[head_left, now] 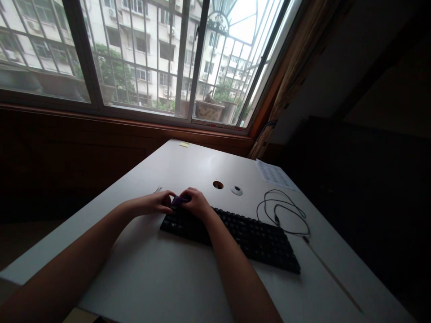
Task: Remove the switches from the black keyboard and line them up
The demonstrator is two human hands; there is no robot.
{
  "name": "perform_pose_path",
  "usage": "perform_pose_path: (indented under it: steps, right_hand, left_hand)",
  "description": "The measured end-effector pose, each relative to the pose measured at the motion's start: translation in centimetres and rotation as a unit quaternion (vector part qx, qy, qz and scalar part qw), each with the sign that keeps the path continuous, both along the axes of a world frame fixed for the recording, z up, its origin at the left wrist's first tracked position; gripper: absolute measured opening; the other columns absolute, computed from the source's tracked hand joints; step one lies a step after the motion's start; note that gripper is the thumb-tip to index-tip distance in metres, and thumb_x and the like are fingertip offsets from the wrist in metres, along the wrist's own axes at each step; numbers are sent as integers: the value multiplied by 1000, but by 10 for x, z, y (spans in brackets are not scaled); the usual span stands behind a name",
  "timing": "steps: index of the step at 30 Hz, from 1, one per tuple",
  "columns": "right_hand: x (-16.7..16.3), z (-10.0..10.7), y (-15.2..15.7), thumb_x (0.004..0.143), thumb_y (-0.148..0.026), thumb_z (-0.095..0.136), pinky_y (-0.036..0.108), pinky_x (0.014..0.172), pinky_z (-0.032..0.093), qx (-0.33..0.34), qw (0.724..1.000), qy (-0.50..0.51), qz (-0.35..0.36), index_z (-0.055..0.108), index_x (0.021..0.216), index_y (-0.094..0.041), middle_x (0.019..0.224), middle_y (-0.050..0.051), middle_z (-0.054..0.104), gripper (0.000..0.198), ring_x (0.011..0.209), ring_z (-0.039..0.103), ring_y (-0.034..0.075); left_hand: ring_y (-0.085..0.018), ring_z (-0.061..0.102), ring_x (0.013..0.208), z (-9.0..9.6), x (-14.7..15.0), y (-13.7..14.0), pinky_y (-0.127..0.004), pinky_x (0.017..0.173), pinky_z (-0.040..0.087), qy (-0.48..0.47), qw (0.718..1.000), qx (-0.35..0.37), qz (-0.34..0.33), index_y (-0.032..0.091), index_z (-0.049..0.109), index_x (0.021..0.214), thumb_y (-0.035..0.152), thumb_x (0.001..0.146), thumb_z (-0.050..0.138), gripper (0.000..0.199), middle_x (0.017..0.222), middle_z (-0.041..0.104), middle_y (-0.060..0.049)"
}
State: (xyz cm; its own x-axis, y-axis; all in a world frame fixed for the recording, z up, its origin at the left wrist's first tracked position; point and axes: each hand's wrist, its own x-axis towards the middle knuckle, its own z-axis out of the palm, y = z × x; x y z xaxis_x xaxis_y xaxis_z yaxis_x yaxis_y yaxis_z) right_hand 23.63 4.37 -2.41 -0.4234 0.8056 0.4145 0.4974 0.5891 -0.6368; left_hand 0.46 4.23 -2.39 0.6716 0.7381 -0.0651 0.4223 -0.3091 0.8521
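A black keyboard [256, 235] lies at a slant on the white desk. At its far left corner, both my hands meet over a small, dark purple thing [180, 200] that looks like a soft cloth. My left hand [160, 202] pinches its left side between thumb and fingers, close to the keyboard's edge. From the right, my right hand [195, 202] curls over the same purple piece, its fingers bent and closed on it. The right hand and forearm hide part of the keys.
A looped black cable [286, 206] and a thin stick with a dark end [333, 275] lie right of the keyboard. Beyond it are a desk hole [218, 185], a round grey cover [236, 190], a printed sheet [274, 174] and yellow sticky notes [184, 144].
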Motion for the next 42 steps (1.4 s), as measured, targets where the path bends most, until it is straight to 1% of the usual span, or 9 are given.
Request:
perform_pose_path:
  steps: [10,14,17,22,26,33,35,39,42]
  right_hand:
    - [3,0,1,75,-20,72,29,76,50,10,994,94,-48,71,86,-20,83,1,67,11,81,64,17]
    - [7,10,-5,76,-20,73,30,77,50,33,995,86,-44,73,87,-21,84,2,67,11,82,63,17]
    - [14,15,-10,77,-14,71,31,81,50,44,997,47,-37,74,89,-23,86,2,67,15,85,63,18]
    - [20,7,-14,72,-1,66,33,85,49,47,997,-57,-10,76,90,-24,87,3,67,31,91,60,21]
    - [16,-1,-16,71,-2,66,32,83,49,43,997,-37,-46,74,88,-23,87,3,66,28,89,60,20]
    - [19,-5,-19,74,-8,67,31,82,49,46,992,50,-102,72,88,-22,87,3,67,20,85,62,19]
    - [22,-5,-19,74,-9,68,31,82,49,34,993,56,-94,72,88,-22,87,2,68,19,85,63,19]
    - [23,-3,-17,72,-7,68,30,81,48,15,998,9,-53,72,85,-21,83,2,67,19,85,62,19]
    - [20,-2,-19,71,-6,67,31,81,48,24,998,-9,-57,72,85,-21,84,2,68,21,87,61,19]
  left_hand:
    - [-22,58,86,1,0,0,-31,73,45,6,1000,5,4,20,48,129,39,81,70,57,90,60,-2]
    - [-22,59,87,1,0,-1,-32,75,45,3,1000,1,11,20,48,128,41,80,72,58,92,61,-2]
    - [-22,58,88,2,1,-1,-32,76,45,0,1000,-5,10,20,48,128,42,80,72,59,92,60,-2]
    - [-22,57,85,3,1,-1,-32,76,44,-4,1000,-6,7,20,49,127,44,79,73,60,89,59,-1]
    - [-22,57,86,1,1,1,-32,76,44,-7,1000,-3,7,20,49,128,45,78,74,61,89,58,-1]
    - [-22,58,87,1,0,0,-33,76,45,-2,1000,-9,9,21,48,129,45,79,73,62,90,58,-1]
    - [-23,58,88,3,1,-1,-33,77,45,2,1000,-7,13,20,48,129,45,79,73,62,91,59,-2]
    - [-23,58,88,2,1,-1,-33,77,45,6,1000,3,11,20,47,129,45,79,72,61,92,59,-2]
    - [-23,58,90,0,1,1,-33,79,45,5,1000,1,6,20,47,129,45,79,72,61,93,59,-2]
